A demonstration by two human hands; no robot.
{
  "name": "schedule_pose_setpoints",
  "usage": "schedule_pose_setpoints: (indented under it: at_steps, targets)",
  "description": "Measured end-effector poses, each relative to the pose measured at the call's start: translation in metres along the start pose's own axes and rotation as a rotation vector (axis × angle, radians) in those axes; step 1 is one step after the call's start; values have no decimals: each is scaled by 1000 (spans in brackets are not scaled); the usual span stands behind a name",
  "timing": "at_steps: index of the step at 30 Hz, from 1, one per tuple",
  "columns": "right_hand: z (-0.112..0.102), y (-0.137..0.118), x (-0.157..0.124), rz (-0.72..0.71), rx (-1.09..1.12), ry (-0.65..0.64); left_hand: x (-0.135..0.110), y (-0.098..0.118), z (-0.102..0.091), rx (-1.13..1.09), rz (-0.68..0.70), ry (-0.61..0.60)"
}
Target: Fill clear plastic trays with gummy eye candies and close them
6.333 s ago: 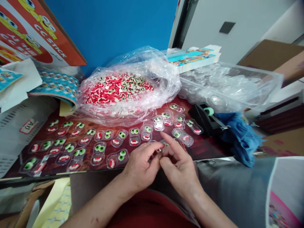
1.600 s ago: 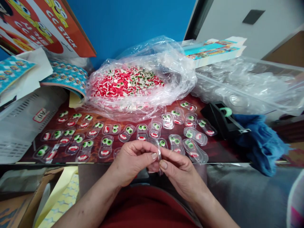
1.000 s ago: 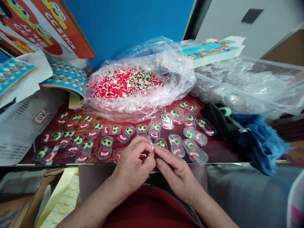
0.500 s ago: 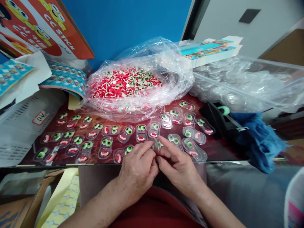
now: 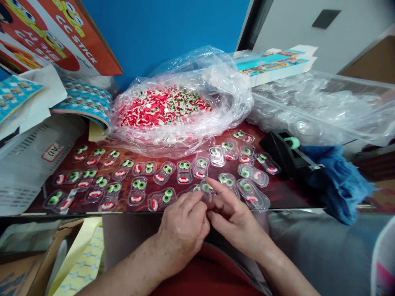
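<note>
At the table's near edge my two hands meet over a clear plastic blister tray point(image 5: 203, 188) with green eye pieces in it. My left hand point(image 5: 184, 224) is closed, its fingertips pressed together beside the tray; what they pinch is hidden. My right hand point(image 5: 236, 220) has its index finger stretched along the tray's right side, the other fingers curled at its near end. Similar blister trays point(image 5: 136, 191) with green eyes and red-and-white mouths lie in loose rows around them. Behind lies an open plastic bag point(image 5: 228, 102) of loose red, white and green pieces point(image 5: 160, 107).
A black tape dispenser point(image 5: 279, 152) and blue cloth point(image 5: 342, 185) lie at the right. Behind them stands a clear bin point(image 5: 327, 88) of empty plastic trays. A grey basket point(image 5: 27, 164) is at the left, under printed card sheets point(image 5: 83, 100). An orange printed box point(image 5: 83, 37) stands behind.
Both hands have shifted slightly right and toward me. More of the green eye pieces in the tray between them now shows, as does the tray left of my left hand.
</note>
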State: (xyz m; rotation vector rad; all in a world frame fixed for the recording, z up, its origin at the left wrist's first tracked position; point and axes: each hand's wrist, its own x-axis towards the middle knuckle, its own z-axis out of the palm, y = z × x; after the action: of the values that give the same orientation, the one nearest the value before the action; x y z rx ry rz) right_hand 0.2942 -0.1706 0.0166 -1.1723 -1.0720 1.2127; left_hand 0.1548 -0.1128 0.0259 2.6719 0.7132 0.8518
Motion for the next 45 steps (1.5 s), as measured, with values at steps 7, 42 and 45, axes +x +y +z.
schedule_pose_setpoints:
  at_steps: [7,42,45]
  targets:
    - [-5,-5,-3,-13,19,-28,0,4,-1,12,41,71]
    - [17,-24,-4,-405,-685,474,23,3,0,-165,202,3]
    - [16,-24,-4,-379,-667,484,26,2,2,-245,209,53]
